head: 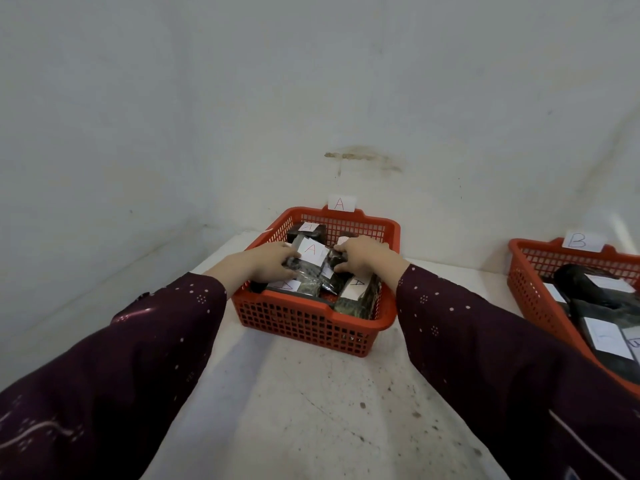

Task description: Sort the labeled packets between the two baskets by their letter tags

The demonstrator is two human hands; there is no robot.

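The left grip (273, 261) and the right grip (360, 258) are both inside the red basket tagged A (311, 327). Each has its fingers curled on an opposite end of the top packet (311, 252), whose white tag reads A and which lies on the other packets in that basket. Hazard 1: the packets overlap loosely, so lifting or shifting the top one may drag a neighbouring packet (360, 296) against or over the basket wall. Hazard 2: the plastic wrapping looks smooth and may slip through a light pinch. Hazard 3: several tags are partly covered, and a misread letter would send a packet wrongly to the basket tagged B (530, 282), well apart on the counter (311, 410).
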